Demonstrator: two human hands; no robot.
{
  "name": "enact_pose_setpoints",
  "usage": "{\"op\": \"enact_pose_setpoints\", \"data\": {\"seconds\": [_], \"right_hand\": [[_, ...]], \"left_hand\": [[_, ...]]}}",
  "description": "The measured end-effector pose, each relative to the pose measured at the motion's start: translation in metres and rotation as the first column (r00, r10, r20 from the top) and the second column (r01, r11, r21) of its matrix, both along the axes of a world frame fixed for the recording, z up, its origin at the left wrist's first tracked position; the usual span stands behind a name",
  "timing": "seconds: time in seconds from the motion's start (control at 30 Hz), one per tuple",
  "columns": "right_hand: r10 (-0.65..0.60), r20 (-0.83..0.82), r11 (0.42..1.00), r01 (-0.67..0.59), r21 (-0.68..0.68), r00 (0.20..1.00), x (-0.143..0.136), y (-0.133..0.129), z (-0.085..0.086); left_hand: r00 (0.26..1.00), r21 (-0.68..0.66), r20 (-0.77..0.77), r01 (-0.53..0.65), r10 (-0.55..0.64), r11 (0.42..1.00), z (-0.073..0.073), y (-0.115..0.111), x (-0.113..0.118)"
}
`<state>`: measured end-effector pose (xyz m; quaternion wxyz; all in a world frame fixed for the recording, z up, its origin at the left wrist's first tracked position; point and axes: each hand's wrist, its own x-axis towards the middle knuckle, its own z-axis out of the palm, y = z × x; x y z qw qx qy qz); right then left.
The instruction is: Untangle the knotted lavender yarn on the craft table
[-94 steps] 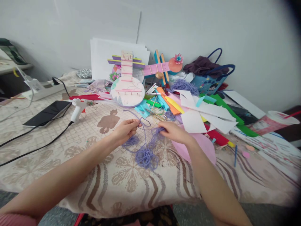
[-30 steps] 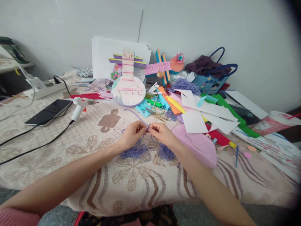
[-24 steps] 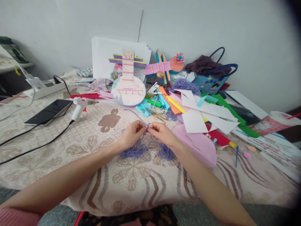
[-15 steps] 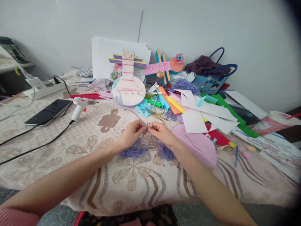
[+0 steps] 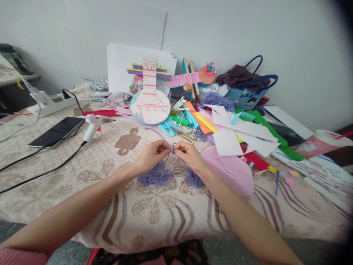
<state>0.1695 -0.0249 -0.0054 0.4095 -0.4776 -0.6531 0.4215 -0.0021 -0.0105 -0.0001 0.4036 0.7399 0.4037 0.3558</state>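
Purple yarn (image 5: 173, 146) runs between my two hands, pinched at the fingertips just above the table. My left hand (image 5: 154, 154) is closed on it from the left, and my right hand (image 5: 190, 154) is closed on it from the right. The fingertips almost meet, with a small loop or crossing of yarn between them. A loose end trails away toward the back left. Below my left hand lies a tangled heap of purple yarn (image 5: 156, 177); a smaller heap (image 5: 194, 178) sits under my right wrist. Fine detail of the strands is blurred.
A white glue gun (image 5: 92, 127) and a black phone (image 5: 56, 131) with cables lie left. Behind stands a round craft piece (image 5: 150, 106). Right are a pink paper shape (image 5: 234, 173), white paper scraps (image 5: 227, 141), a blue bag (image 5: 245, 98) and a cup (image 5: 317, 143).
My hands have drawn very slightly apart, and more of the yarn shows between the fingertips. Everything else on the table stays where it was.
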Motion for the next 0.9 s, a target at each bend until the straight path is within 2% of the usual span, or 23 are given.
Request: {"op": "enact_pose_setpoints", "data": {"seconds": [0.13,0.23,0.3,0.37,0.5,0.63,0.77,0.83,0.9], "right_hand": [[-0.051,0.022,0.996,0.050,0.069,0.998,-0.001,0.001,-0.002],[-0.098,-0.048,0.994,0.100,0.044,0.994,-0.005,0.000,-0.004],[-0.114,-0.176,0.993,0.105,-0.058,0.978,-0.008,-0.001,-0.005],[-0.124,-0.320,0.977,0.058,-0.207,0.939,-0.010,-0.002,-0.004],[-0.153,-0.509,0.907,-0.084,-0.413,0.847,-0.010,-0.004,-0.002],[-0.156,-0.585,0.867,-0.173,-0.467,0.796,-0.010,-0.004,-0.001],[-0.142,-0.604,0.865,-0.198,-0.460,0.784,-0.011,-0.004,-0.003],[-0.156,-0.615,0.870,-0.187,-0.456,0.773,-0.011,-0.004,-0.002],[-0.181,-0.621,0.871,-0.168,-0.461,0.762,-0.010,-0.003,-0.001]], "left_hand": [[0.989,0.132,-0.119,-0.076,0.092,0.988,0.009,-0.003,-0.005],[0.976,0.258,-0.163,-0.096,0.141,0.961,0.014,-0.011,-0.004],[0.971,0.336,-0.200,-0.055,0.129,0.940,0.013,-0.017,0.000],[0.962,0.393,-0.253,0.006,0.101,0.920,0.011,-0.023,0.003],[0.927,0.469,-0.365,0.100,0.089,0.878,0.005,-0.026,0.006],[0.894,0.511,-0.438,0.162,0.094,0.844,0.001,-0.023,0.004],[0.890,0.498,-0.456,0.231,0.026,0.836,0.003,-0.022,0.004],[0.912,0.477,-0.411,0.218,-0.004,0.851,0.009,-0.019,0.001],[0.943,0.455,-0.333,0.157,0.005,0.876,0.018,-0.012,-0.006]]}}
